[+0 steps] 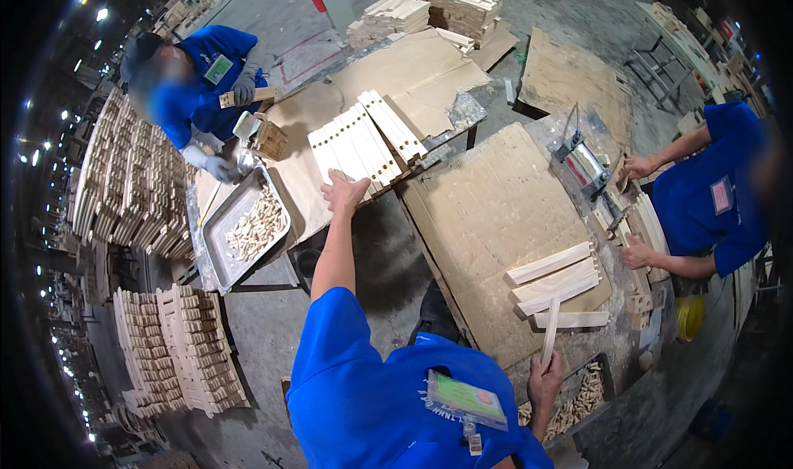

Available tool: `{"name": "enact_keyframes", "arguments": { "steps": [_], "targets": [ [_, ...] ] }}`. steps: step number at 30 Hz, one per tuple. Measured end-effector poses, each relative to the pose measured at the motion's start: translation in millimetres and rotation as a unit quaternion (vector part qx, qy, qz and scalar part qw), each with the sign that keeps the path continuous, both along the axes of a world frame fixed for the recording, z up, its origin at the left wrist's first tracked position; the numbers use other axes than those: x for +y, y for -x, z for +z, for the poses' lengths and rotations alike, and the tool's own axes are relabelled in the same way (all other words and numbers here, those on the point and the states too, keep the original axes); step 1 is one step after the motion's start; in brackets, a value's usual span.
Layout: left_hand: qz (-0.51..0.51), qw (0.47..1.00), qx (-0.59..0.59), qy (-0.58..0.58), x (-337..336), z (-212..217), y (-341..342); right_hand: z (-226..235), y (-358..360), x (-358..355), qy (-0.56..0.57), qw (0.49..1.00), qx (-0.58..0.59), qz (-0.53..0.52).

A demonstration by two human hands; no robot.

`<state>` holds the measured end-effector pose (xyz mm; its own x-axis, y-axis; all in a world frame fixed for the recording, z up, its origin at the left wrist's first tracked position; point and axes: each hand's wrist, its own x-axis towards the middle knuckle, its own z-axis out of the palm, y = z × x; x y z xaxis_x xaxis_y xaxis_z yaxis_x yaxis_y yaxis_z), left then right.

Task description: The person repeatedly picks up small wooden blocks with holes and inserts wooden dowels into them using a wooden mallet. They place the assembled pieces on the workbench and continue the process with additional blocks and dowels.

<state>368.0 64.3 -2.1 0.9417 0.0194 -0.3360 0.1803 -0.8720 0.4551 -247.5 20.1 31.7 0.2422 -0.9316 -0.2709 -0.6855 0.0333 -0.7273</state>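
My left hand (345, 193) reaches forward with fingers apart. Its fingertips touch the near ends of a row of pale wooden slats (351, 148) with dark holes at their ends, lying on the cardboard-covered table. Low on the right, my right hand (545, 380) is closed around the lower end of a narrow wooden slat (552, 327), which points up and away. Just beyond that hand, several loose wooden slats (555, 283) lie on the right-hand table. A tray of wooden dowels (585, 399) sits beside my right hand, partly hidden by my arm.
A metal tray (216, 242) with dowels is on the left table. One co-worker (216, 80) with gloves holds a wood piece at far left; another (698, 196) handles wood beside a clamp-like device (582, 165) at right. Stacked slats (178, 349) stand at left.
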Motion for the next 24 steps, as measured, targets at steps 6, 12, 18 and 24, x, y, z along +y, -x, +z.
{"name": "enact_keyframes", "arguments": {
  "steps": [6,12,18,24],
  "targets": [
    [-0.013,1.000,0.004,-0.010,3.7,0.2,-1.2,-0.1,-4.1,-7.8,0.021,1.000,-0.009,0.007],
    [-0.068,0.994,-0.029,-0.076,3.9,11.1,-2.0,5.4,-6.4,-10.4,0.012,1.000,-0.014,-0.026],
    [-0.036,0.994,-0.031,-0.097,0.5,9.6,-2.3,-8.8,3.6,0.3,0.008,0.999,0.013,-0.049],
    [-0.055,0.996,-0.015,-0.073,10.1,14.8,-9.5,-40.9,6.3,3.1,-0.105,0.989,-0.054,-0.085]
  ]
}}
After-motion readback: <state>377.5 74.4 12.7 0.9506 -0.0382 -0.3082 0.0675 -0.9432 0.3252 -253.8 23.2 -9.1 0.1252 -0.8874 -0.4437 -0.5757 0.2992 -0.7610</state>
